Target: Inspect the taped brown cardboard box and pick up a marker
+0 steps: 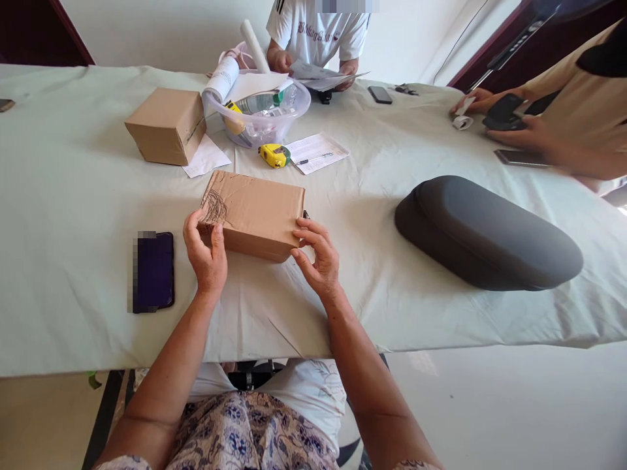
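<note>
A brown cardboard box (259, 209) lies on the cloth-covered table in front of me, with dark scribbled lines on its top left corner. My left hand (208, 251) grips its left end, thumb on the near face and fingers round the corner. At the other end, my right hand (318, 254) holds the right edge with curled fingers, the thumb close to the near corner. A small dark object (306, 214) peeks out behind the right end, too hidden to name. Left of my left hand lies a phone (154, 273).
Beyond the box are another cardboard box (166, 124), a plastic basin (289, 116) with bottles and paper rolls, a tape measure (275, 155), and a pen (302, 162) on paper. A dark elongated case (490, 235) stands right. Two people work across the table.
</note>
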`<state>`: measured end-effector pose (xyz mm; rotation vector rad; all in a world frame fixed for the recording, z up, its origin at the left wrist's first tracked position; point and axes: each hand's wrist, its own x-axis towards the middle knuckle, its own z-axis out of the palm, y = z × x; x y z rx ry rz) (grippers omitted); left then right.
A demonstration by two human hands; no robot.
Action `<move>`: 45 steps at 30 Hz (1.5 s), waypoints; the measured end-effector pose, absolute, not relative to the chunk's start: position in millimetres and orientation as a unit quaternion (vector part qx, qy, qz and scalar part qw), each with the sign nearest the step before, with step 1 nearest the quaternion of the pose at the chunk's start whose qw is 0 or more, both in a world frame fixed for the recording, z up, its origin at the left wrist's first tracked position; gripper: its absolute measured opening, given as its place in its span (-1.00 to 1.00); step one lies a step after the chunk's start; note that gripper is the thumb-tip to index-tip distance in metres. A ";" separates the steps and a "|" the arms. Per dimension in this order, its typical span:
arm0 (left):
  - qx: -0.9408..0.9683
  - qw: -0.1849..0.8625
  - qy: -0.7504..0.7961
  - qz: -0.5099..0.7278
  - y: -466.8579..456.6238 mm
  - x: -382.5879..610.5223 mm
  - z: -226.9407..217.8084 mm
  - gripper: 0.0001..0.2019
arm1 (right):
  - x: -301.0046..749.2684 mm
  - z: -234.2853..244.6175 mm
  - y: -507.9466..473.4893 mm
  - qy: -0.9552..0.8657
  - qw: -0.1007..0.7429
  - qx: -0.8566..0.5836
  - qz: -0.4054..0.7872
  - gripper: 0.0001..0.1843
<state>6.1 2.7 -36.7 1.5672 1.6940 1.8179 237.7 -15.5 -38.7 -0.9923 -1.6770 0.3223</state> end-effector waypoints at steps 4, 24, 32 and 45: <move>0.537 0.091 0.592 0.594 3.6 5.7 -37.7 -0.42 | 232.5 -39.9 -16.4 -0.728 0.542 -0.411 0.087 -0.77; 0.691 0.150 0.493 0.507 -21.4 28.9 -32.0 -0.18 | 191.4 -42.0 -32.1 -0.732 0.555 -0.394 -0.031 -0.96; 0.693 0.152 0.515 0.481 -20.7 29.4 -27.7 -0.04 | 216.9 -40.1 -18.5 -0.663 0.575 -0.476 -0.055 -0.76; 0.716 0.201 0.449 0.495 -15.7 20.3 -31.2 -0.36 | 242.1 -40.4 -6.5 -0.469 0.627 -0.567 0.258 -0.63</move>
